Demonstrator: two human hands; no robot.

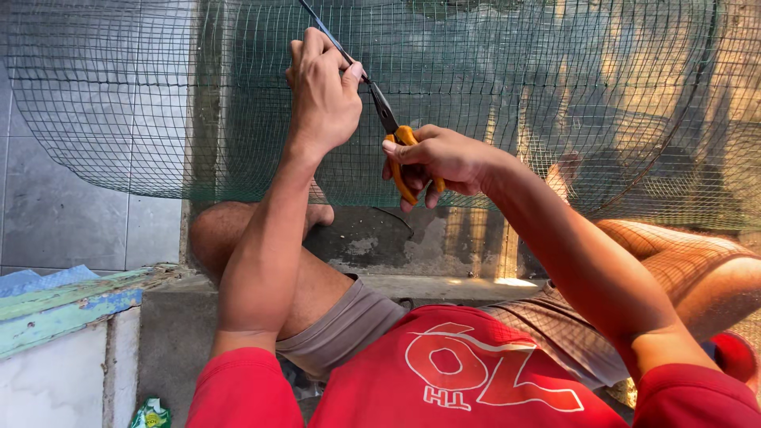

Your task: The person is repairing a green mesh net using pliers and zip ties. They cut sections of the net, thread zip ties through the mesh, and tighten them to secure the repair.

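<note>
Grey tiled wall lay behind green wire mesh (pixel 555 95). Left hand (pixel 321 91) pinched a thin wire (pixel 326 33); right hand (pixel 440 158) closed round orange-handled pliers (pixel 390 123).

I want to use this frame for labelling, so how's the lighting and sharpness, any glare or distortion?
Head view: the hands and pliers are sharp and evenly lit; warm sun patches fall on the right of the wire mesh and the right forearm; the mesh edges bow from wide-angle distortion; no strong glare; the mesh throws a fine grid shadow on the right knee.
</note>
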